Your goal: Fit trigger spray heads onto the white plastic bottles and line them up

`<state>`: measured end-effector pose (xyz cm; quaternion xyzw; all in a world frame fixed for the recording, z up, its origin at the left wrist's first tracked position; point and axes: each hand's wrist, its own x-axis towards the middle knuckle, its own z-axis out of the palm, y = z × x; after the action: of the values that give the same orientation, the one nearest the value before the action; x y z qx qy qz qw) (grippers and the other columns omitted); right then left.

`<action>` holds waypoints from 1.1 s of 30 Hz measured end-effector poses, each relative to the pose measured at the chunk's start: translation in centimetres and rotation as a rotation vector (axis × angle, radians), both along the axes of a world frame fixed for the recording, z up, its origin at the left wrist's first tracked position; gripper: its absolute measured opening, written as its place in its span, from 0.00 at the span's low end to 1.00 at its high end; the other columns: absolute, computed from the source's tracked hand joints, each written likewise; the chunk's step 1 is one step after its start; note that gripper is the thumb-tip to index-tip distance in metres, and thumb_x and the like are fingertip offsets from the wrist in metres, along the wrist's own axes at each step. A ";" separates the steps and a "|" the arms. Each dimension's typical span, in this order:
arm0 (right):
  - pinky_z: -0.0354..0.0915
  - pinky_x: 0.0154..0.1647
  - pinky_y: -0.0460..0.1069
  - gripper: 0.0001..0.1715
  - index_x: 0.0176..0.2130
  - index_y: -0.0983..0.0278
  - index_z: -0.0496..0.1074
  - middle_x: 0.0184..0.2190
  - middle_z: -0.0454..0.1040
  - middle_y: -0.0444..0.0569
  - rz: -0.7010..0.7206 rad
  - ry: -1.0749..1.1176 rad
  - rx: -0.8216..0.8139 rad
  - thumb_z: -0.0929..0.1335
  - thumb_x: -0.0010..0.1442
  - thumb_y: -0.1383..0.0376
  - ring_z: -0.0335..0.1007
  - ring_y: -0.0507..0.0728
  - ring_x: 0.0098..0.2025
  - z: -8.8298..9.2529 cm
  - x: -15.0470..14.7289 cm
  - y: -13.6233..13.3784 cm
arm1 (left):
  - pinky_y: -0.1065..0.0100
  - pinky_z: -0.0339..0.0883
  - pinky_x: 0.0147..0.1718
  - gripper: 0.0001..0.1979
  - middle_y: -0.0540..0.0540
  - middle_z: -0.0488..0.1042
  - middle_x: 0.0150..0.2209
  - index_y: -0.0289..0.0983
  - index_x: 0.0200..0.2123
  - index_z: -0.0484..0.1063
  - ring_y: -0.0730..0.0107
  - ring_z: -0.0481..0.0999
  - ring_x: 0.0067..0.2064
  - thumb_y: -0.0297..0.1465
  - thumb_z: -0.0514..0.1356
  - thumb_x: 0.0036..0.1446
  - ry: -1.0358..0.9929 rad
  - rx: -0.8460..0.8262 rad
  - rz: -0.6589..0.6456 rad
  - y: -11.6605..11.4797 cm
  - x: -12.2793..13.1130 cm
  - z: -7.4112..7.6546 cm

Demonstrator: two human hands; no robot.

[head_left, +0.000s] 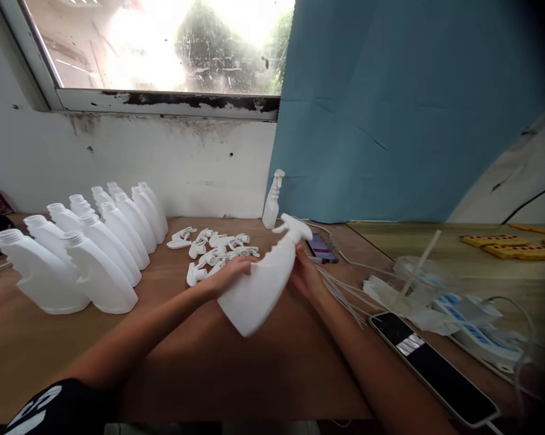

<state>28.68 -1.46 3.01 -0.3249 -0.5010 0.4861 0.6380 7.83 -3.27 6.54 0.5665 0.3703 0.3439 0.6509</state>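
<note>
Smooth white spray bottle (262, 284), trigger head (296, 228) on its neck, tilted top-rightward, near the view's middle

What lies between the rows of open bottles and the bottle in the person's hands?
In the head view, a loose pile of white spray tops lies between the open bottles and the held bottle, with the left forearm crossing there too.

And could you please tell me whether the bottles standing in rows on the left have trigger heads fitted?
No, the bottles there show bare necks without heads.
</note>
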 end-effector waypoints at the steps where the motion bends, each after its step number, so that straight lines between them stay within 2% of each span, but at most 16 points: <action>1: 0.72 0.34 0.54 0.24 0.37 0.62 0.72 0.30 0.75 0.48 0.005 0.037 -0.026 0.70 0.50 0.46 0.73 0.58 0.33 0.1 -0.1 -0.2 | 0.72 0.59 0.25 0.19 0.48 0.70 0.30 0.36 0.40 0.71 0.67 0.67 0.29 0.29 0.54 0.41 0.039 0.006 -0.024 -0.8 -0.1 -0.2; 3: 0.72 0.37 0.55 0.20 0.35 0.61 0.72 0.31 0.76 0.47 0.011 0.133 -0.083 0.73 0.47 0.50 0.74 0.59 0.34 0.1 -0.3 -0.6 | 0.71 0.61 0.27 0.18 0.47 0.70 0.34 0.38 0.42 0.69 0.66 0.68 0.32 0.30 0.54 0.45 0.101 0.078 -0.016 -1.9 -0.3 -0.6; 5: 0.72 0.38 0.54 0.19 0.34 0.60 0.72 0.30 0.76 0.45 0.006 0.171 -0.111 0.74 0.47 0.52 0.74 0.58 0.33 0.1 -0.6 -0.9 | 0.70 0.61 0.32 0.15 0.47 0.70 0.37 0.39 0.42 0.68 0.64 0.68 0.36 0.32 0.56 0.47 0.170 0.239 0.045 -2.4 -0.5 -0.9; 9: 0.73 0.34 0.50 0.16 0.30 0.61 0.72 0.24 0.75 0.42 0.036 0.227 -0.199 0.75 0.46 0.54 0.73 0.54 0.27 0.1 -1.2 -1.0 | 0.66 0.61 0.39 0.13 0.46 0.69 0.37 0.40 0.41 0.65 0.60 0.68 0.39 0.36 0.59 0.52 0.359 0.534 0.144 -3.6 -0.9 -1.2; 11: 0.72 0.32 0.48 0.15 0.29 0.61 0.71 0.23 0.74 0.40 -0.007 0.280 -0.220 0.75 0.46 0.56 0.72 0.52 0.25 0.1 -1.5 -1.0 | 0.62 0.61 0.42 0.21 0.43 0.69 0.42 0.40 0.46 0.64 0.56 0.68 0.42 0.41 0.62 0.50 0.420 0.625 0.188 -4.4 -0.8 -1.3; 13: 0.72 0.30 0.48 0.15 0.29 0.61 0.71 0.23 0.74 0.40 -0.073 0.304 -0.219 0.76 0.45 0.57 0.71 0.52 0.24 0.2 -1.7 -1.0 | 0.59 0.59 0.47 0.35 0.40 0.66 0.49 0.41 0.51 0.63 0.49 0.67 0.48 0.43 0.68 0.40 0.445 0.725 0.203 -5.4 -0.6 -1.4; 15: 0.72 0.30 0.48 0.15 0.30 0.61 0.72 0.24 0.74 0.41 -0.089 0.269 -0.210 0.76 0.45 0.57 0.72 0.53 0.25 0.3 -1.6 -1.1 | 0.57 0.58 0.50 0.43 0.38 0.64 0.52 0.42 0.54 0.62 0.43 0.64 0.53 0.42 0.72 0.32 0.456 0.761 0.192 -6.5 -0.5 -1.4; 17: 0.73 0.32 0.49 0.16 0.31 0.62 0.73 0.26 0.75 0.44 -0.026 0.214 -0.197 0.75 0.45 0.56 0.72 0.54 0.27 0.5 -1.4 -1.5 | 0.56 0.59 0.50 0.44 0.39 0.65 0.52 0.41 0.55 0.62 0.43 0.63 0.53 0.41 0.72 0.32 0.462 0.679 0.172 -7.5 -0.9 -1.1; 19: 0.73 0.35 0.51 0.19 0.34 0.63 0.75 0.28 0.76 0.47 0.096 0.185 -0.179 0.75 0.45 0.54 0.73 0.56 0.30 0.9 -1.2 -2.1 | 0.57 0.61 0.47 0.43 0.39 0.67 0.48 0.41 0.57 0.60 0.47 0.67 0.50 0.41 0.70 0.37 0.407 0.488 0.062 -8.5 -1.6 -0.6; 21: 0.72 0.39 0.54 0.24 0.37 0.63 0.76 0.32 0.77 0.49 0.226 0.182 -0.158 0.75 0.44 0.51 0.73 0.58 0.34 1.3 -1.2 -2.7 | 0.59 0.63 0.46 0.38 0.41 0.69 0.46 0.41 0.57 0.59 0.52 0.68 0.49 0.43 0.66 0.43 0.237 0.276 -0.119 -9.4 -2.3 -0.1; 23: 0.70 0.44 0.55 0.26 0.40 0.63 0.75 0.38 0.76 0.50 0.314 0.180 -0.133 0.75 0.44 0.51 0.72 0.60 0.39 1.6 -1.4 -3.1 | 0.60 0.62 0.47 0.33 0.42 0.68 0.48 0.41 0.56 0.60 0.55 0.67 0.50 0.44 0.63 0.48 0.052 0.153 -0.213 -10.0 -2.9 0.2; 25: 0.68 0.46 0.55 0.26 0.41 0.62 0.74 0.39 0.76 0.50 0.359 0.185 -0.130 0.75 0.43 0.52 0.71 0.60 0.41 1.7 -1.8 -3.2 | 0.60 0.58 0.51 0.30 0.43 0.65 0.51 0.40 0.54 0.63 0.56 0.64 0.53 0.43 0.62 0.48 -0.034 0.146 -0.172 -10.4 -3.3 0.2; 29: 0.67 0.44 0.52 0.18 0.37 0.61 0.74 0.33 0.76 0.45 0.381 0.226 -0.182 0.76 0.45 0.59 0.71 0.57 0.37 1.4 -2.5 -3.4 | 0.62 0.59 0.48 0.30 0.43 0.63 0.53 0.38 0.54 0.65 0.56 0.63 0.52 0.42 0.62 0.48 -0.062 0.125 -0.100 -10.9 -3.5 -0.8; 31: 0.67 0.44 0.52 0.15 0.37 0.62 0.74 0.35 0.76 0.47 0.408 0.252 -0.184 0.75 0.47 0.62 0.71 0.58 0.38 1.3 -2.8 -3.6 | 0.64 0.61 0.44 0.31 0.43 0.68 0.49 0.37 0.54 0.66 0.58 0.67 0.47 0.41 0.63 0.47 -0.147 0.030 -0.102 -11.2 -3.6 -1.2; 33: 0.67 0.45 0.54 0.16 0.38 0.62 0.74 0.38 0.76 0.49 0.471 0.280 -0.182 0.74 0.47 0.61 0.71 0.61 0.42 1.3 -3.0 -3.9 | 0.65 0.62 0.40 0.29 0.44 0.73 0.42 0.36 0.52 0.67 0.61 0.70 0.41 0.42 0.62 0.47 -0.265 -0.140 -0.071 -11.7 -3.7 -1.5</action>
<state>25.67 -5.40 4.34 -0.1853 -0.4240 0.7039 0.5389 4.17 -14.97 5.07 0.4822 0.2840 0.3661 0.7435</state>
